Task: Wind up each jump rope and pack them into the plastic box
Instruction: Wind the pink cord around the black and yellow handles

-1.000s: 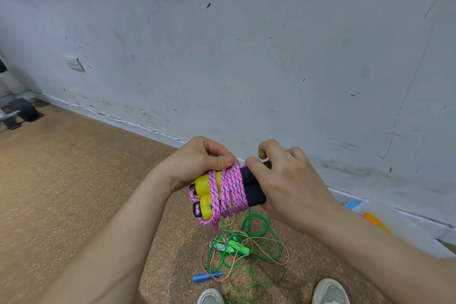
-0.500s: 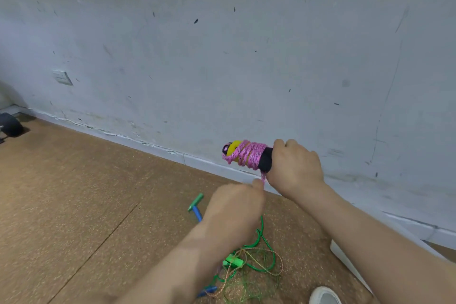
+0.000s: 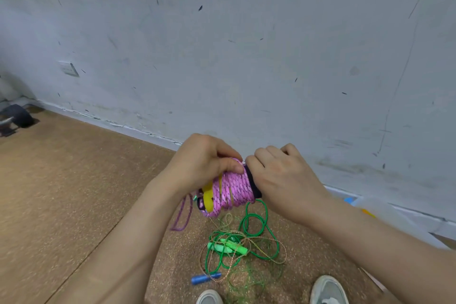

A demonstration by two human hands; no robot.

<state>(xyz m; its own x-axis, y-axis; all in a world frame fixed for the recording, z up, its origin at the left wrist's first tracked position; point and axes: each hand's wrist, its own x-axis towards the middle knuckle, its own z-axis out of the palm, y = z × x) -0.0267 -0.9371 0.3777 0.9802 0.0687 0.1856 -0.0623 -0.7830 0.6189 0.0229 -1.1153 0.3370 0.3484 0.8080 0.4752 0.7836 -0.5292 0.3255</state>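
A pink jump rope (image 3: 233, 189) is wound in several turns round its black and yellow handles, held in front of me above the floor. My left hand (image 3: 201, 163) grips the wound bundle from above, thumb pressed on the pink turns. My right hand (image 3: 282, 180) grips the black handle ends on the right. A short loop of the pink rope hangs loose below my left wrist. On the floor beneath lies a tangled green jump rope (image 3: 228, 248) with green handles, mixed with a thin tan cord and a blue handle (image 3: 204, 279). The clear plastic box (image 3: 385, 215) stands at the right by the wall.
A grey wall runs across the back, with a wall socket (image 3: 69, 69) at the left. The floor is brown cork. A dark dumbbell (image 3: 17, 117) lies at the far left. My two shoes (image 3: 328, 290) show at the bottom edge.
My left hand, which had pulled down and away from the bundle half a second ago, is back on top of the pink turns. The bundle has come lower and nearer to me.
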